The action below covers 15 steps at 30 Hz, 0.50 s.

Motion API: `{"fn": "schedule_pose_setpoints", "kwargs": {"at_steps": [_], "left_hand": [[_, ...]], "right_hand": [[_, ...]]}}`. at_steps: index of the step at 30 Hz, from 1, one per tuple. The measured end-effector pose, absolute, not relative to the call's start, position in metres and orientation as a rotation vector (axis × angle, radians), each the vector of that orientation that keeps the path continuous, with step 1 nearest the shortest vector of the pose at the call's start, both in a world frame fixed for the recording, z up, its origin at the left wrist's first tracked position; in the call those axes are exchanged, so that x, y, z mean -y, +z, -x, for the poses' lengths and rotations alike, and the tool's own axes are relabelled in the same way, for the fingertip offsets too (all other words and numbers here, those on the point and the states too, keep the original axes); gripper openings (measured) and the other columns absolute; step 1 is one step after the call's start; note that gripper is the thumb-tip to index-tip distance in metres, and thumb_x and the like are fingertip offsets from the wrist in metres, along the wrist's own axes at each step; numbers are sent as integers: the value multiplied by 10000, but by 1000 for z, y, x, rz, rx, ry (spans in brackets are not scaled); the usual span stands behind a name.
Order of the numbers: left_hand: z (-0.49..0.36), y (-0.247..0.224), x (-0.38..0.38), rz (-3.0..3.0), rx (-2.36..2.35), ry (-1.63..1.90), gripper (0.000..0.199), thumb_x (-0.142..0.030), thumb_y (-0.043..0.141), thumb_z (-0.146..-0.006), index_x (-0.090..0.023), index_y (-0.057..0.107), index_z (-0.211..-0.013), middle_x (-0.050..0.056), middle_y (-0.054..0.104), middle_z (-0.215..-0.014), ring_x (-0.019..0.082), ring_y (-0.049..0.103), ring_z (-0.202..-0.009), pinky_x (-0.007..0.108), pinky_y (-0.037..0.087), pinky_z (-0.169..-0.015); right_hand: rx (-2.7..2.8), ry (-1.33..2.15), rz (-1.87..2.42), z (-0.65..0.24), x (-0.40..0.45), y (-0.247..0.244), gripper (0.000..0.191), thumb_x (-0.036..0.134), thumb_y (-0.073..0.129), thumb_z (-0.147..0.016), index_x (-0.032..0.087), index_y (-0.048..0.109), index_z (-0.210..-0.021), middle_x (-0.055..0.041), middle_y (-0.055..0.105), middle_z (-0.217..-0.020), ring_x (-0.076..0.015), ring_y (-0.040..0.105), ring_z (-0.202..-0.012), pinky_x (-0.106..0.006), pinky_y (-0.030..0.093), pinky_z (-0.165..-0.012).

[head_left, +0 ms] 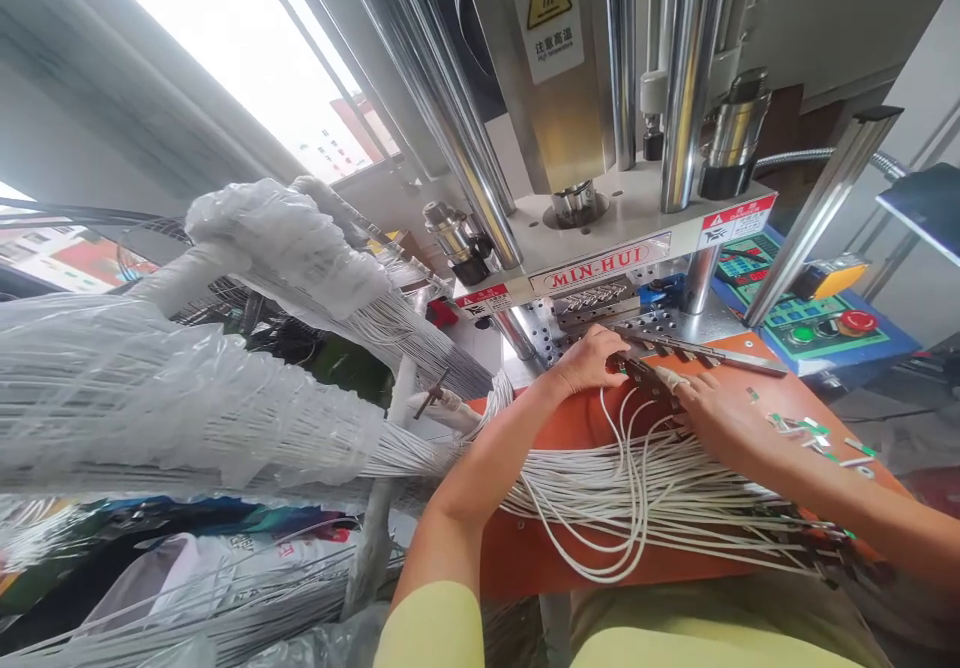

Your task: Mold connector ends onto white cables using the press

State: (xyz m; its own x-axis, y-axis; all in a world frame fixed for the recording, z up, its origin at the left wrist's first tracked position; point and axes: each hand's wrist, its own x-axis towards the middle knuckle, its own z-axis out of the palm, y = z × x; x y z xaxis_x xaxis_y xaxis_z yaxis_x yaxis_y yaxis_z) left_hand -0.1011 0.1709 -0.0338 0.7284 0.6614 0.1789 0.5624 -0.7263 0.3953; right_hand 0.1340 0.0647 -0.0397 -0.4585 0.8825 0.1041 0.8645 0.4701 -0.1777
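Note:
My left hand point(592, 360) is closed on the near-left end of a dark metal mould bar point(651, 380), just in front of the press. At the bar's other end my right hand point(709, 410) grips it, fingertips on its edge. A few white cables point(637, 468) loop down from the bar toward me. Under my right wrist a thick bundle of white cables point(577, 483) lies across the orange work table point(517, 568). A second long metal bar point(705, 350) rests behind my hands. What sits in the bar's slots is partly covered by my fingers.
The MIN-HUI press point(600, 258) stands ahead with steel columns. At right is a control panel point(832, 323) with a red emergency button point(857, 322). Small green-and-silver connectors point(806, 433) lie scattered on the table's right. Plastic-wrapped cable bundles point(187, 398) hang over a rack at left.

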Motion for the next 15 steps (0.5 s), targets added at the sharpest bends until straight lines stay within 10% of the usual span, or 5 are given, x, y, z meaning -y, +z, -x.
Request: {"fn": "schedule_pose_setpoints", "kwargs": {"at_steps": [15], "left_hand": [[111, -9, -230, -2121, -1909, 886, 313, -260, 776, -678, -209, 689, -974, 65, 697, -1061, 294, 604, -1077, 449, 479, -972]], "right_hand": [[2590, 31, 1077, -134, -258, -14, 226, 130, 515, -842, 169, 691, -979, -141, 692, -1055, -289, 609, -1027, -403, 484, -824]]}}
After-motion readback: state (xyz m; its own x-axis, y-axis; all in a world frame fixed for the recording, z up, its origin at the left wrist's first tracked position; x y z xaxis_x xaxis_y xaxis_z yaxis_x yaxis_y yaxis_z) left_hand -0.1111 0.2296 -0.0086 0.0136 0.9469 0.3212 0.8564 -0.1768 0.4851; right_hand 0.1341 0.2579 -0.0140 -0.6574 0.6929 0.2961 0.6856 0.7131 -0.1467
